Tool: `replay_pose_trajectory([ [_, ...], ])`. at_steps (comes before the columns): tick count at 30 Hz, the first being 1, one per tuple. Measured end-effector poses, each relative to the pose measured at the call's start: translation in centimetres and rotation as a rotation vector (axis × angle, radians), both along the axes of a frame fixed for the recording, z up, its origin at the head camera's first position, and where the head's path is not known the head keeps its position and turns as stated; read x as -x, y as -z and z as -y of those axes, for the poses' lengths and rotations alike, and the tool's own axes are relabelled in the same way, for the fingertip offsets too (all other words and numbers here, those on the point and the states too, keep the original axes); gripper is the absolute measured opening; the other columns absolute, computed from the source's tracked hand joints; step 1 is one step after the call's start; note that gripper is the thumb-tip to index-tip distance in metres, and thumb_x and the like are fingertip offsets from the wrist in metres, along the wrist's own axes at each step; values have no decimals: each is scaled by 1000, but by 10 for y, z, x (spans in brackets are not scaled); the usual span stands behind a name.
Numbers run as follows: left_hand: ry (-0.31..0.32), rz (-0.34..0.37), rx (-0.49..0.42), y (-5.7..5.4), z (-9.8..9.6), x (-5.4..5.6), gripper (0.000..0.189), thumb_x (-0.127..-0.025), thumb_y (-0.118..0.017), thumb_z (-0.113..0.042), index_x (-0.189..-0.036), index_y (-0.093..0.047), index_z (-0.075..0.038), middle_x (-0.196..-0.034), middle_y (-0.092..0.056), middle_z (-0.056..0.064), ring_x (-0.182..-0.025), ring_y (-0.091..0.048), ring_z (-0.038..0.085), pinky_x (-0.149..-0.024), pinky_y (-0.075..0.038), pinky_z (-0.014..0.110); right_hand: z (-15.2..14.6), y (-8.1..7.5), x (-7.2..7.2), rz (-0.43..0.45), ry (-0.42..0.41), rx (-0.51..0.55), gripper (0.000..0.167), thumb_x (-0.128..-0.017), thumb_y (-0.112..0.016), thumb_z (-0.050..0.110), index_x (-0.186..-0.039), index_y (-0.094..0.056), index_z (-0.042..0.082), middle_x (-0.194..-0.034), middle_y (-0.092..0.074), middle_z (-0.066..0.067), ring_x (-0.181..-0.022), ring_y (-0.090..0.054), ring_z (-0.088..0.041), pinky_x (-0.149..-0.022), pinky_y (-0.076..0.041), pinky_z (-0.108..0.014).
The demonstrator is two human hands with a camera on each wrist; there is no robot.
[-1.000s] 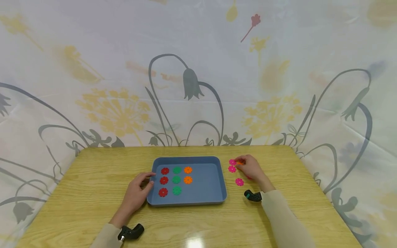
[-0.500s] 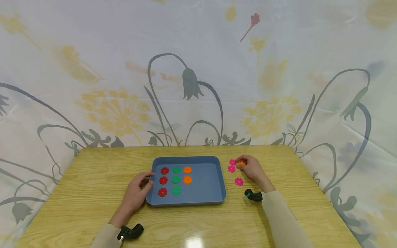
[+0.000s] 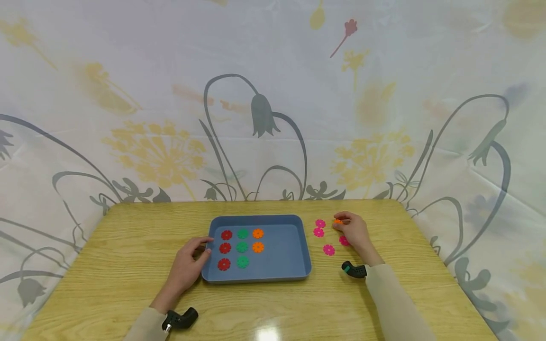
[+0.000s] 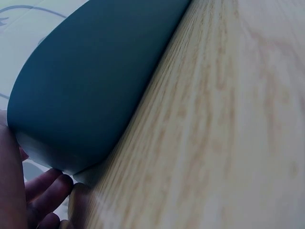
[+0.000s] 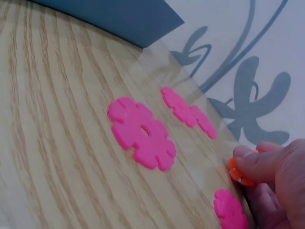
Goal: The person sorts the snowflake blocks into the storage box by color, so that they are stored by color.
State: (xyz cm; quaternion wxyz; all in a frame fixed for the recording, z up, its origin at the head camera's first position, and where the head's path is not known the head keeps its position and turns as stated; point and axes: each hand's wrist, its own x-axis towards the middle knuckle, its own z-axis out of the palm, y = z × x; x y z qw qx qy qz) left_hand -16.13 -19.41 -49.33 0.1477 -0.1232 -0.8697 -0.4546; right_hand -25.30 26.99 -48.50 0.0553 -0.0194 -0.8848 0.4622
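Note:
In the head view, my right hand is over the table right of the tray. Its thumb and fingers pinch an orange flower-shaped disc, partly covered by the thumb in the right wrist view. Several pink flower-shaped discs lie around that hand, two of them overlapping at the far side. My left hand holds the left side of the blue tray, with the index fingertip at the rim. Inside the tray are three red discs, three green discs and two orange discs, set in columns.
The wooden table runs back to a white flower-printed curtain. Black devices are strapped at both wrists, below pale sleeves. The tray wall stands along the table in the left wrist view.
My right hand has drawn to the right with the orange disc, away from the overlapping pink pair. A pink disc beneath that hand shows again. The left hand and tray stay put.

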Motion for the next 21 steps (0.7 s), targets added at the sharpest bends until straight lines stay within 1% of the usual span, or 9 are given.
replay_pose_trajectory([
  [4,0,-5,0,1,0,0,27,-88,-62,-9,-115,-64,-12,-110,-60,0,-88,-58,14,-73,-49,30,-3,0,0,10,29,21,29,-83,-71,18,-108,-66,2,-104,-63,-14,-87,-59,-23,-68,-48,-27],
  [6,-3,-7,3,2,1,1,27,-88,-62,-9,-115,-64,-13,-110,-60,-1,-88,-58,14,-73,-49,30,-2,-1,0,16,38,42,28,-84,-71,18,-106,-66,2,-101,-64,-14,-84,-60,-22,-66,-48,-26],
  [9,-7,-3,3,2,1,1,27,-88,-62,-9,-115,-64,-13,-110,-60,-2,-88,-58,14,-73,-49,30,1,-4,0,16,42,117,23,-84,-70,14,-102,-66,0,-96,-63,-14,-80,-61,-21,-65,-50,-25],
  [13,-9,7,1,1,0,0,27,-88,-62,-9,-115,-63,-13,-111,-60,-1,-88,-58,13,-73,-49,31,6,-13,0,2,31,211,17,-85,-68,9,-97,-64,-2,-92,-61,-15,-79,-64,-22,-66,-52,-27],
  [15,-10,10,4,0,0,0,27,-88,-62,-9,-115,-63,-12,-111,-60,-1,-88,-58,13,-74,-49,31,9,-17,0,-12,19,218,16,-85,-68,9,-96,-64,-2,-91,-62,-15,-80,-64,-22,-67,-53,-27],
  [18,-10,11,6,-1,0,-1,27,-88,-62,-10,-115,-63,-12,-111,-60,0,-88,-58,14,-74,-49,31,13,-23,0,-42,1,187,16,-86,-68,11,-95,-65,0,-90,-64,-13,-82,-63,-24,-68,-52,-28],
  [21,-9,13,7,-1,0,-1,27,-88,-62,-10,-115,-63,-12,-111,-60,0,-88,-58,14,-74,-49,31,18,-29,0,-62,-6,177,18,-85,-68,15,-95,-65,1,-90,-64,-12,-84,-61,-27,-66,-49,-32],
])
